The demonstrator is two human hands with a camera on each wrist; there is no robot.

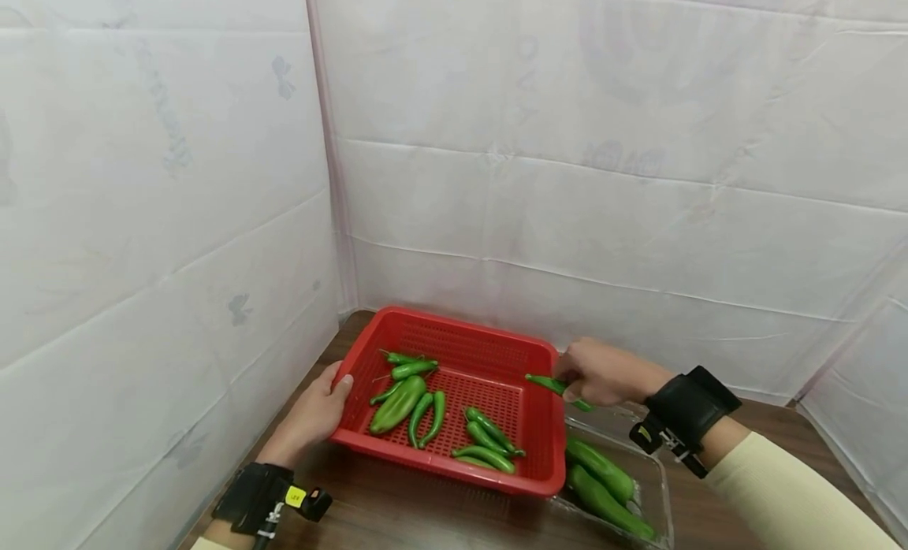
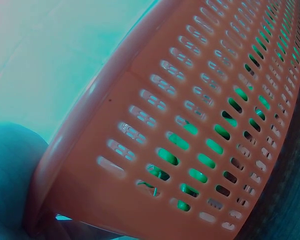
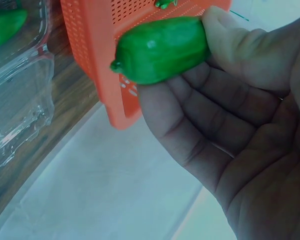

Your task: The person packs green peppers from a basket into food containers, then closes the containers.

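Item: red basket [image 1: 454, 353], slotted plastic, standing on a wooden table [image 1: 397, 510] inside a white-sheeted enclosure. Contents: about ten green peppers [image 1: 399, 404], loose on the basket floor in two clusters.

Left hand [image 1: 312, 416]: gripped the basket's left rim, thumb hooked over the edge, fingers under the wall. The left wrist view showed only the slotted wall close up, peppers green through the slots.

Right hand [image 1: 603, 373]: pinched one pepper [image 1: 556, 386] between thumb and curled fingers, held over the basket's right rim, tip pointing inward. The right wrist view showed it gripped by one end only.

Adjacent: clear tray [image 1: 656, 487], just beside the basket's right wall and partly under it, holding two or three larger peppers.

Risks, as judged:
- The pepper was smooth and held by one end; it could swivel or slip and land on the rim, bouncing to the table.
- The basket's right side seemed propped on the tray; a pull by the left hand could tilt it and roll its contents together.
- The hand, lowered carelessly, could knock the rim.
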